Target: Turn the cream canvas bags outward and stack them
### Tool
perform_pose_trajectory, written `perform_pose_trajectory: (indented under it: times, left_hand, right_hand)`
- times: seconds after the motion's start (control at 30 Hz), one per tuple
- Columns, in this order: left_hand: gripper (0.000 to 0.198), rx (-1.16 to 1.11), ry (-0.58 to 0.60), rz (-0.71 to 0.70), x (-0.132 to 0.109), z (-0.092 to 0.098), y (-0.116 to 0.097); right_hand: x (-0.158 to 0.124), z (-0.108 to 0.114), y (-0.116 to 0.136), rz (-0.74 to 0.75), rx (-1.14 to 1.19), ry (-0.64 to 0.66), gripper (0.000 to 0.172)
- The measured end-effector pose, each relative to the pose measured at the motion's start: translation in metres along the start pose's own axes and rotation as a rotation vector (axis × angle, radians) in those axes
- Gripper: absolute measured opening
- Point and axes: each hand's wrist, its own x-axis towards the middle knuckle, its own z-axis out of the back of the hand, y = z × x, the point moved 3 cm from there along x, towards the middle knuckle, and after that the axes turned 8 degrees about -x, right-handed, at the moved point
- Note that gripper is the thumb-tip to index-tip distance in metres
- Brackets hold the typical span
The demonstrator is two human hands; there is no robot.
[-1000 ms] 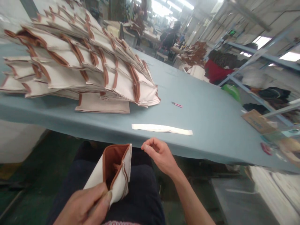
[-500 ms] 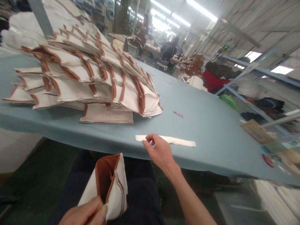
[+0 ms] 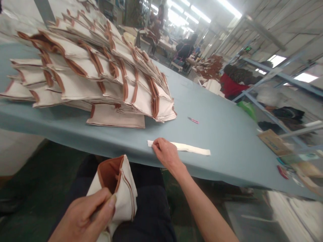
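Note:
My left hand pinches the rim of a cream fabric pouch above my lap. The pouch is upright, its mouth gaping to show a brown lining and brown piping. At the near edge of the table, my right hand has its fingertips closed on a white fabric strip, close to the strip's left end. The strip lies flat on the table, running out to the right. My fingers cover part of it.
A large pile of similar pouches covers the left of the blue-green table. Thread snips lie beyond the strip. At the right are a cardboard box and shelving. A seated person is in the background.
My right fingers have come down and closed at the strip's left part. The left hand and pouch have risen slightly in view, and the camera has tilted a little.

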Motion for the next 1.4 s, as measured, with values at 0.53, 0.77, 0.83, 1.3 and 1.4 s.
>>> perform_pose_trajectory:
  times: [0.53,0.77,0.83,1.3,1.4]
  left_hand:
    - [0.047,0.013,0.148,0.018,0.12,-0.045,-0.049]
    - [0.053,-0.009,0.151,0.071,0.136,-0.057,-0.035]
    - [0.057,-0.012,0.152,0.083,0.137,-0.058,-0.036]
    - [0.066,0.041,0.169,0.026,0.153,-0.076,-0.055]
    - [0.066,0.083,0.187,0.003,0.16,-0.082,-0.055]
  right_hand:
    - [-0.012,-0.003,-0.007,0.058,0.058,-0.078,0.014]
    - [-0.007,-0.002,-0.008,0.027,0.136,-0.062,0.01]
    - [-0.007,-0.003,-0.01,0.008,0.18,-0.061,0.01]
    - [-0.002,-0.008,-0.034,-0.094,0.594,-0.033,0.019]
    - [-0.002,-0.01,-0.035,-0.09,0.653,-0.031,0.018]
